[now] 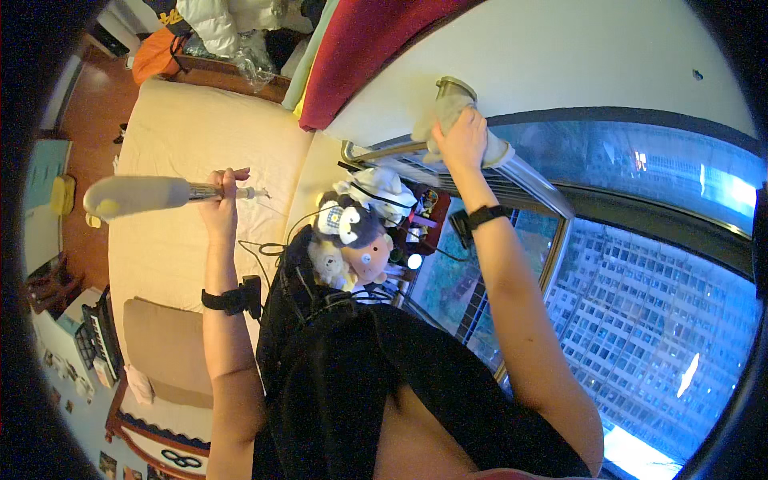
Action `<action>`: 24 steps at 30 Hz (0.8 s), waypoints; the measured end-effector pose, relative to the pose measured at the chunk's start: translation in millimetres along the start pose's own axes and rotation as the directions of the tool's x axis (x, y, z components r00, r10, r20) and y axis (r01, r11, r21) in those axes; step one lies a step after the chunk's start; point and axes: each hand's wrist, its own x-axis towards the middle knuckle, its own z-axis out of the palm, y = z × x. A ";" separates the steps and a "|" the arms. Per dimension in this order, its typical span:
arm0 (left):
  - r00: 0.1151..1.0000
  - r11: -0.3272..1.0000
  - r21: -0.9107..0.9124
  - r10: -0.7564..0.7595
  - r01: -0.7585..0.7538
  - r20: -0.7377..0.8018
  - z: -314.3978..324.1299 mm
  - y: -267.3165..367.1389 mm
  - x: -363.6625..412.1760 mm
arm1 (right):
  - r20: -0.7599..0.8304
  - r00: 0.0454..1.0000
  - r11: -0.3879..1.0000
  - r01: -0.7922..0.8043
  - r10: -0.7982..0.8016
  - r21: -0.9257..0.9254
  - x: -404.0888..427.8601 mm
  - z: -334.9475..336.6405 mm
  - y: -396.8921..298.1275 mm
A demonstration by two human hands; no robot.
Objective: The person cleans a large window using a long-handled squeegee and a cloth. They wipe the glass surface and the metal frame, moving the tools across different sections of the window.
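Observation:
My left hand (221,195) grips the handle of a fluffy pale duster (141,195), whose head points to the left over the bed. At the upper right, my right hand (465,141) presses a light grey cloth (447,117) around the top end of a metal window frame (534,174). The cloth looks slightly blurred. Both wrists wear black bands with small boxes. Between my arms, plush toys (351,228) and a white cloth item (381,195) are gathered beside the window.
A bed (180,132) with a pale sheet and a brown pillow (168,348) lies on the left. Black cables (264,247) run near the toys. A red curtain (360,54) hangs above, and window glass (636,300) is on the right. Clothes (216,30) are piled beyond the bed.

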 end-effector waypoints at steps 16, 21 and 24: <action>0.996 1.000 0.027 0.014 -0.012 -0.083 -10.0 0.5 -3.8 | 0.281 0.869 0.909 -0.417 0.407 -0.026 53.1 -1.1 -30.5; 0.998 0.995 0.097 0.007 -0.002 -0.055 -10.3 3.8 -16.0 | 0.124 0.943 0.951 -0.308 0.309 -0.029 32.2 8.3 -19.8; 0.999 0.999 0.048 -0.011 0.013 -0.047 -10.6 5.4 -20.5 | 0.111 0.992 0.997 -0.067 0.063 0.026 9.9 10.9 5.0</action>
